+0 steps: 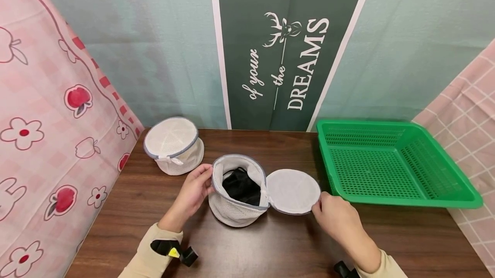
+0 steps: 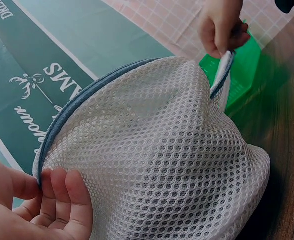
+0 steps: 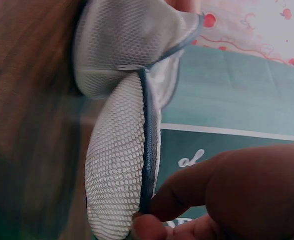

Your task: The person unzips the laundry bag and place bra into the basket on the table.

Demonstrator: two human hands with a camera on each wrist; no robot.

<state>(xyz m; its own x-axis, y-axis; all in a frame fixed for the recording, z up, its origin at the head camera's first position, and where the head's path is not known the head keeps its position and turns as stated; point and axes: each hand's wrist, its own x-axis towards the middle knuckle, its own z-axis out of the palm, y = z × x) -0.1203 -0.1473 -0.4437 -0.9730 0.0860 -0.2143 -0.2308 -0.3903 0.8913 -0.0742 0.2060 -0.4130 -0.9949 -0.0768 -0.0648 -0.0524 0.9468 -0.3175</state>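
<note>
Left hand [image 1: 196, 188] pinches a white cylindrical mesh bag [image 1: 236, 214]; right hand [image 1: 341, 217], its round lid [image 1: 293, 192]. Nearby stands a green rectangular plastic basket [image 1: 421, 201].

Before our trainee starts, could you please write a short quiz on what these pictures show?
1. What does the right hand pinch?
A) the table's edge
B) the edge of the round lid
C) the left sleeve

2. True or false: the left hand pinches the rim of the open mesh bag, and a black item lies inside it.

3. Fill in: the green basket stands toward the person's ____ side, with the covered mesh bag toward the other.

Key: 1. B; 2. True; 3. right.
</note>
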